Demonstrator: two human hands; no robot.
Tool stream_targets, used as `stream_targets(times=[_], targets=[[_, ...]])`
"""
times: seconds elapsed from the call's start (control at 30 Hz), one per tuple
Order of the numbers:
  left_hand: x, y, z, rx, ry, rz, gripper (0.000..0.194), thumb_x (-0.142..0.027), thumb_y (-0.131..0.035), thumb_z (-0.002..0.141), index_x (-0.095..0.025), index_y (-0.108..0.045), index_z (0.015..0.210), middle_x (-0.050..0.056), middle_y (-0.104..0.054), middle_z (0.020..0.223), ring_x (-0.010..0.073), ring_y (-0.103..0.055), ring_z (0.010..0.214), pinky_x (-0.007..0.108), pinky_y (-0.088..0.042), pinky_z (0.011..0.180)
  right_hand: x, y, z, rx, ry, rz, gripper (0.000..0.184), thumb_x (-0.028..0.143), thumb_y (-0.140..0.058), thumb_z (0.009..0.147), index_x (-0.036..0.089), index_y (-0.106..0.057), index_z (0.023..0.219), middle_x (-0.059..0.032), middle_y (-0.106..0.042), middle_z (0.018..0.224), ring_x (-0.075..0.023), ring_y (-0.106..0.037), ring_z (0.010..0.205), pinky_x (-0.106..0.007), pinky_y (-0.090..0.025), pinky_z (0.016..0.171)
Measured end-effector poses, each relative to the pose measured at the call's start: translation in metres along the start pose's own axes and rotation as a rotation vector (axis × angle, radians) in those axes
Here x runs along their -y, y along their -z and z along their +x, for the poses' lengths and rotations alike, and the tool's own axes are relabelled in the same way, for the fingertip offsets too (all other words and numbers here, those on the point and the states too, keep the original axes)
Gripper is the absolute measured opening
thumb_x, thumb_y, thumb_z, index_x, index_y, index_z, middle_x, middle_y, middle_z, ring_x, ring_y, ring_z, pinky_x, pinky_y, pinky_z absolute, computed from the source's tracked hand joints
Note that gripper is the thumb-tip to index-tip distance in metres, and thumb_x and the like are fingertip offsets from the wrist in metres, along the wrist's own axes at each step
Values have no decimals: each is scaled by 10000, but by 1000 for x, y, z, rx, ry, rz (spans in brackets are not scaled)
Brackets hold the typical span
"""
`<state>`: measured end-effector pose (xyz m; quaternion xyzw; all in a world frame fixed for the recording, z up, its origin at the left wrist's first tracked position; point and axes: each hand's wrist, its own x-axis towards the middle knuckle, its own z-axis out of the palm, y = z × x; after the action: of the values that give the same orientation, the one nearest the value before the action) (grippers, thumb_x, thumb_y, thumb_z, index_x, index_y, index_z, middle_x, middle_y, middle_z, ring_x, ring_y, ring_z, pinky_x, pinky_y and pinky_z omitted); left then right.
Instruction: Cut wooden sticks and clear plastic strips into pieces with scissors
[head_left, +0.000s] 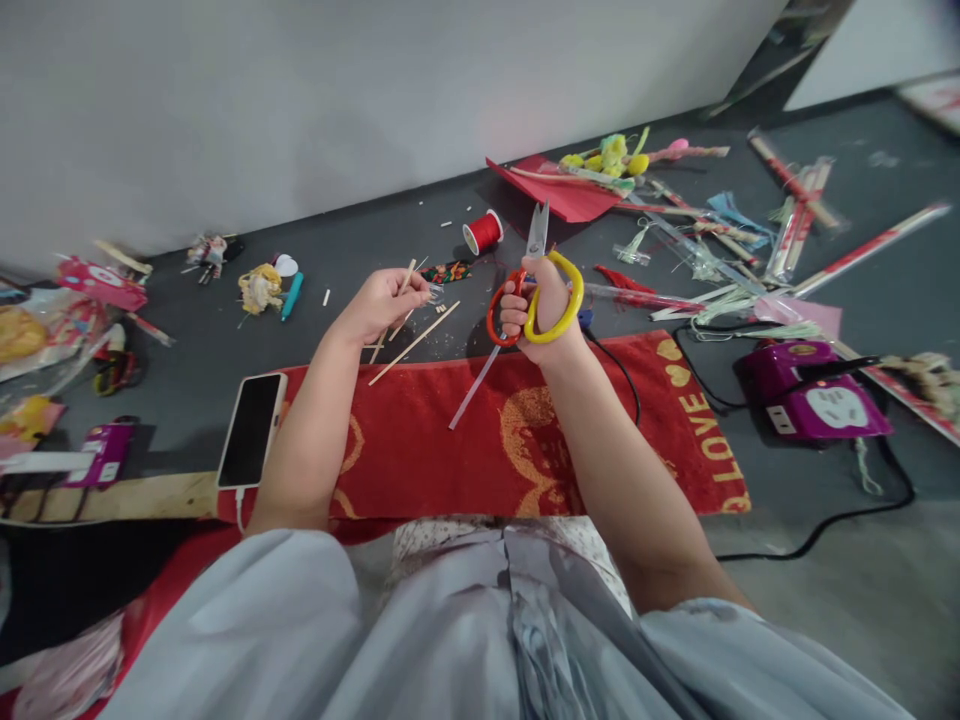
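Scissors (pixel 538 235) with one yellow and one red handle sit in our right hand (pixel 551 290), our fingers curled through the red loop and our thumb through the yellow one, so we have them in our grasp. We hold them over the middle of the tabletop (pixel 202 340), blades pointing toward its back edge. Our left hand (pixel 386 300) pinches a wooden stick (pixel 407 276) between thumb and fingers, to the left of the scissors and apart from them. Between our hands a loose stick (pixel 414 343) lies aslant, its lower end over the red towel (pixel 442 460), which spreads along the tabletop's near edge. A pale strip (pixel 475 387) slants down from below our right hand over the towel; whether we grip it too, we cannot tell. Toward the back edge we see a spool of red thread (pixel 489 232), with a red sheet (pixel 544 193) behind it to the right. A phone (pixel 251 430) lies at the towel's left end, and a purple power strip (pixel 795 395) rests beyond its right end.
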<state>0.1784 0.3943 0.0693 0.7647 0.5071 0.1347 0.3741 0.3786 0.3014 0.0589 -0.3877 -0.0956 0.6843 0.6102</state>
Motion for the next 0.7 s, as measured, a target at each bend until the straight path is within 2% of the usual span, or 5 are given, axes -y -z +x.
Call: stream_targets(times=[0.1, 0.2, 0.33, 0.5, 0.7], targets=[[2, 7, 11, -58, -34, 140, 210, -351, -577, 792, -172, -622, 892, -41, -350, 591, 72, -313, 527, 262, -345, 568, 0, -1, -1, -3, -8, 12, 322, 438, -428, 890, 228, -408, 647, 91, -249, 449, -47, -196, 355, -165, -218, 310], [3, 18, 34, -123, -50, 345, 183, -320, -600, 747, -146, -643, 790, -15, -410, 598, 100, -396, 588, 279, -367, 621, 0, 0, 0, -7, -7, 12, 324, 440, -434, 886, 226, -412, 644, 94, -248, 453, -45, -197, 352, -164, -216, 310], [6, 29, 80, -198, 58, 560, 207, -254, -586, 721, -140, -681, 866, 36, -543, 717, 169, -536, 753, 301, -409, 740, -1, 2, 4, 4, -3, 6, 372, 513, -499, 848, 227, -405, 630, 98, -249, 459, -42, -205, 349, -169, -240, 311], [14, 31, 131, -174, 114, 605, 258, -250, -591, 702, -131, -683, 912, 78, -618, 821, 213, -590, 883, 303, -430, 831, -1, 3, 8, -13, -9, 13, 348, 455, -432, 883, 220, -420, 626, 95, -253, 435, -45, -218, 327, -168, -237, 293], [13, 35, 162, -99, 188, 622, 240, -285, -653, 663, -135, -700, 844, 103, -650, 799, 222, -615, 821, 333, -464, 806, -3, 4, 9, -30, -11, 12, 332, 483, -490, 837, 216, -436, 647, 105, -261, 435, -41, -229, 316, -161, -254, 288]])
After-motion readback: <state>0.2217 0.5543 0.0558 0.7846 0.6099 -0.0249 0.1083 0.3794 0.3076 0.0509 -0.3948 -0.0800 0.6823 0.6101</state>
